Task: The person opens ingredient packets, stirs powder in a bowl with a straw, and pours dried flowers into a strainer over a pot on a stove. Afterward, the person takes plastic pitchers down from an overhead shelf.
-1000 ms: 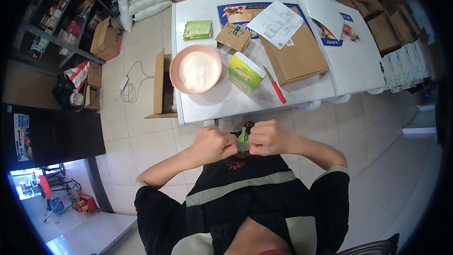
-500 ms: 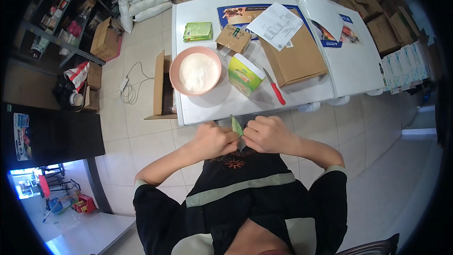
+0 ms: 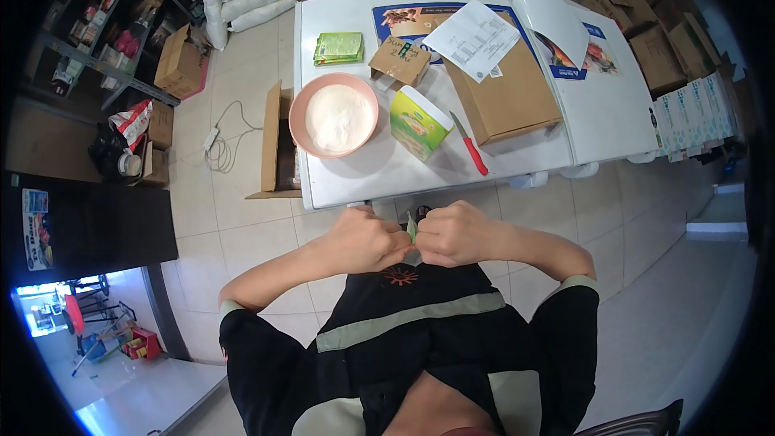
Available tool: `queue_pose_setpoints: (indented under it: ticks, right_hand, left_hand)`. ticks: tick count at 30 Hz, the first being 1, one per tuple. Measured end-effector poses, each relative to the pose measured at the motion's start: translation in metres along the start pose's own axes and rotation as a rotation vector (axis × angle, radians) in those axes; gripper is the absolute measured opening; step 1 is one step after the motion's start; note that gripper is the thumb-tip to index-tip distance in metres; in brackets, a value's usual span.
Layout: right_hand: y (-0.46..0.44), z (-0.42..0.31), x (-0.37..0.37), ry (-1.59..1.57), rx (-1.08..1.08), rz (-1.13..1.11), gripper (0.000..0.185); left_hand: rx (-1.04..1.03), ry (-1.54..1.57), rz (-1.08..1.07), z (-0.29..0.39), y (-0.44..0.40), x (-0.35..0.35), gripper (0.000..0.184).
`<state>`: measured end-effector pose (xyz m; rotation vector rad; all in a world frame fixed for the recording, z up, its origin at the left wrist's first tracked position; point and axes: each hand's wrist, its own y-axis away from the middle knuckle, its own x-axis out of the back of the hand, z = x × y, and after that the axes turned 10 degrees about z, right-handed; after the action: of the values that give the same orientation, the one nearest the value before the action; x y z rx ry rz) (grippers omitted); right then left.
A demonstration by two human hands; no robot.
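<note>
Two bare forearms, the left (image 3: 282,273) and the right (image 3: 542,250), angle inward from bent elbows. The left hand (image 3: 367,241) and right hand (image 3: 454,234) meet in front of the torso (image 3: 420,331), close together, fingers curled in tight, pinching grips, backs of the hands facing up.

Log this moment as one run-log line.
left hand: pinching green packet | right hand: pinching same packet | pink bowl: on table, holding white powder | red-handled knife: beside large carton
</note>
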<state>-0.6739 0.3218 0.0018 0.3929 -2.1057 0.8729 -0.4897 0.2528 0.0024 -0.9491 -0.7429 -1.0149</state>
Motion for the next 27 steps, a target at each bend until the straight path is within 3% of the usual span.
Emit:
queue_pose_setpoints:
  ticks: [5,16,19,20,22,23,24,26,27]
  right_hand:
    - [0.005,0.003,-0.001,-0.080,0.016,0.004,0.018]
    - [0.007,0.011,0.005,-0.229,-0.126,0.217,0.012]
    - [0.030,0.031,-0.017,-0.717,-0.547,0.275,0.012]
    - [0.037,0.036,-0.037,-0.714,-0.536,0.267,0.012]
    - [0.040,0.038,-0.075,-1.408,-0.980,0.646,0.028]
    - [0.037,0.040,-0.091,-1.617,-0.926,0.552,0.045]
    - [0.025,0.032,-0.097,-1.862,-0.883,0.564,0.049]
    - [0.014,0.029,-0.102,-2.327,-0.671,0.345,0.049]
    - [0.006,0.027,-0.101,-2.326,-0.664,0.329,0.049]
  left_hand:
    - [-0.011,0.052,0.005,0.003,-0.001,0.002,0.014]
    - [0.036,0.095,0.078,-0.008,-0.008,0.014,0.021]
    - [0.133,0.206,0.071,-0.016,-0.013,0.024,0.025]
    - [0.197,0.305,0.069,-0.020,-0.015,0.031,0.026]
    - [0.237,0.374,0.090,-0.027,-0.017,0.041,0.028]
    - [0.247,0.453,0.110,-0.031,-0.017,0.045,0.028]
    - [0.256,0.533,0.129,-0.035,-0.018,0.049,0.028]
    - [0.265,0.580,0.118,-0.042,-0.020,0.058,0.032]
    - [0.299,0.603,0.075,-0.047,-0.020,0.062,0.032]
